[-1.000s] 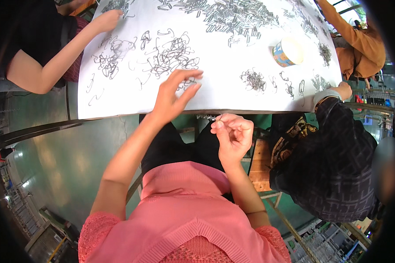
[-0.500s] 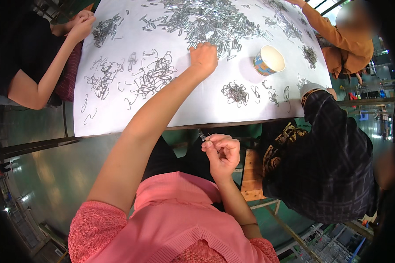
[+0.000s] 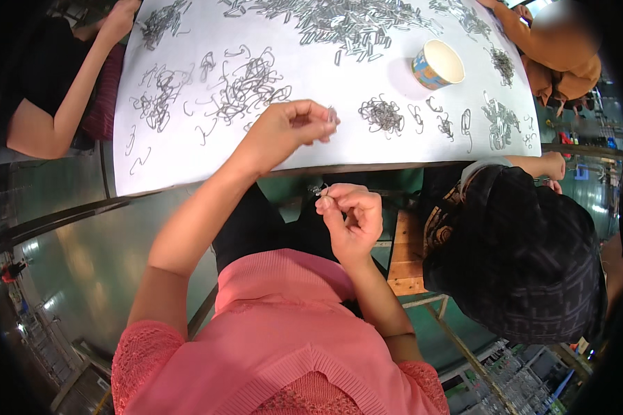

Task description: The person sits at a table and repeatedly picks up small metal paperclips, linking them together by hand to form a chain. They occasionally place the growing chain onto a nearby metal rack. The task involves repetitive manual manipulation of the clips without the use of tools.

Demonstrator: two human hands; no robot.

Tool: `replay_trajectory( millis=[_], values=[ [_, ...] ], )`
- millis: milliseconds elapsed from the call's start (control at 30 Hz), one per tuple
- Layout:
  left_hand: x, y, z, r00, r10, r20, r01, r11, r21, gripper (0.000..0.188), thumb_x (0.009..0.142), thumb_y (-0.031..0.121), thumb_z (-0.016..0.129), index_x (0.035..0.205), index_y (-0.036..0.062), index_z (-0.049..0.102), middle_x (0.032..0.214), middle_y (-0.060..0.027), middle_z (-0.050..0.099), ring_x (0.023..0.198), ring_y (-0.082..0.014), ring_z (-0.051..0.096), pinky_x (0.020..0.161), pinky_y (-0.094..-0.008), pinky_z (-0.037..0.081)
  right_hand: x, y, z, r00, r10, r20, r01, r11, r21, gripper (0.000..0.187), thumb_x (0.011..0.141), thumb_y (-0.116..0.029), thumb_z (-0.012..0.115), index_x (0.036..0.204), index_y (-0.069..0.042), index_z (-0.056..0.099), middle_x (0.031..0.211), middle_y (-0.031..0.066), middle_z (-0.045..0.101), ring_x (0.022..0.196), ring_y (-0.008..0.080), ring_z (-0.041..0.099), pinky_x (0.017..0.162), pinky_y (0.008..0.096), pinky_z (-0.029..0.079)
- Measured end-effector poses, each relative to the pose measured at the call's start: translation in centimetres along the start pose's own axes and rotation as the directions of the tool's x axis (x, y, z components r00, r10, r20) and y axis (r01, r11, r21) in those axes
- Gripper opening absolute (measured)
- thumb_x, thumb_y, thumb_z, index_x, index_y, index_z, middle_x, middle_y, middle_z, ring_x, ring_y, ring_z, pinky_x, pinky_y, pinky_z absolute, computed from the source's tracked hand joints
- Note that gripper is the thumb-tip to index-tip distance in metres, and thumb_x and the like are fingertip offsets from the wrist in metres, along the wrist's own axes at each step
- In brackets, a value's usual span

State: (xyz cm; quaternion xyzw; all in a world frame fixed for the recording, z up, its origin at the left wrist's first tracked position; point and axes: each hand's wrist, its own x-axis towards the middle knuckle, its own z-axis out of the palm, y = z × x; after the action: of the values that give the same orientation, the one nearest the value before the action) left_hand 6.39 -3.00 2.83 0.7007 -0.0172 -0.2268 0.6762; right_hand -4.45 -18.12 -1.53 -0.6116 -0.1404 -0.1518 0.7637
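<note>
My left hand [image 3: 291, 131] is over the table's near edge, thumb and fingertips pinched on a small shiny silver piece [image 3: 333, 115]. Lower down, in front of my lap, my right hand [image 3: 354, 220] grips a small metal wire piece [image 3: 318, 191] between thumb and forefinger; its exact shape is too small to tell. Across the far part of the white table [image 3: 208, 169] spreads a large pile of short silver metal pieces [image 3: 353, 31]. Bent wire hooks [image 3: 249, 90] lie heaped just beyond my left hand, and another dark heap of hooks [image 3: 382, 115] is to its right.
A paper cup [image 3: 429, 69] stands right of the big pile. More hooks [image 3: 158, 104] lie at left, and silver pieces [image 3: 500, 124] at right. Co-workers sit at the left, the far right and close on my right, one in a dark patterned head covering [image 3: 526, 256]. A wooden stool [image 3: 407, 256] is beside me.
My left hand has drawn back from the big pile toward me, now with a small silver piece in its fingertips. My right hand keeps its pinch. The co-worker on my right has leaned forward.
</note>
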Motion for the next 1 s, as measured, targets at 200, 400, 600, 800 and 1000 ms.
replay_trajectory(
  millis=[200,400,600,800,1000],
  values=[
    [-5.9,-0.8,0.9,0.997,0.012,-0.081,-0.026,0.984,-0.178,0.012,0.087,0.009,0.065,0.094,-0.0013,0.066,0.084,-0.0018,0.067,0.080,-0.0071,0.062,0.074,-0.0211,0.049,-0.1,0.1,1.1,1.000,0.009,0.010,-0.008,1.000,-0.024,0.023,0.084,0.013,0.059,0.094,0.000,0.043,0.092,0.0158,0.060,0.076,0.0143,0.062,0.063,0.0242,0.054],
    [-8.1,-0.9,1.0,0.979,0.114,-0.170,-0.112,0.993,0.022,0.013,0.083,0.011,0.069,0.092,0.0019,0.070,0.082,-0.0029,0.070,0.076,-0.0075,0.061,0.071,-0.0239,0.049,-0.4,0.6,1.9,1.000,0.017,0.016,-0.016,0.998,-0.058,0.022,0.083,0.013,0.060,0.094,0.000,0.045,0.094,0.0145,0.060,0.078,0.0129,0.061,0.067,0.0237,0.054],
    [-8.6,-2.9,0.5,0.859,0.460,-0.226,-0.412,0.882,0.229,0.012,0.077,0.008,0.072,0.088,0.0043,0.071,0.096,-0.0075,0.067,0.091,-0.0199,0.061,0.079,-0.0319,0.048,-1.2,1.1,2.4,0.992,0.113,0.048,-0.106,0.984,-0.145,0.025,0.083,0.011,0.060,0.099,-0.001,0.046,0.098,0.0152,0.059,0.081,0.0128,0.060,0.063,0.0212,0.050],
    [-8.4,-7.0,-1.6,0.828,0.527,-0.189,-0.477,0.841,0.257,0.013,0.075,0.005,0.073,0.088,0.0066,0.072,0.099,-0.0038,0.064,0.102,-0.0219,0.056,0.088,-0.0339,0.045,2.1,1.8,2.2,0.991,0.135,0.016,-0.127,0.962,-0.240,0.015,0.094,-0.004,0.050,0.108,-0.002,0.046,0.102,0.0132,0.054,0.078,0.0142,0.057,0.058,0.0203,0.044],
    [-6.3,-11.9,-3.1,0.799,0.582,-0.150,-0.550,0.808,0.211,0.012,0.077,0.007,0.073,0.087,0.0048,0.068,0.100,-0.0045,0.063,0.103,-0.0250,0.056,0.090,-0.0373,0.045,11.1,4.9,7.8,0.924,0.281,0.259,-0.124,0.862,-0.491,0.008,0.090,-0.007,0.059,0.096,-0.002,0.059,0.088,0.0067,0.061,0.072,0.0145,0.060,0.062,0.0243,0.046]
  ],
)
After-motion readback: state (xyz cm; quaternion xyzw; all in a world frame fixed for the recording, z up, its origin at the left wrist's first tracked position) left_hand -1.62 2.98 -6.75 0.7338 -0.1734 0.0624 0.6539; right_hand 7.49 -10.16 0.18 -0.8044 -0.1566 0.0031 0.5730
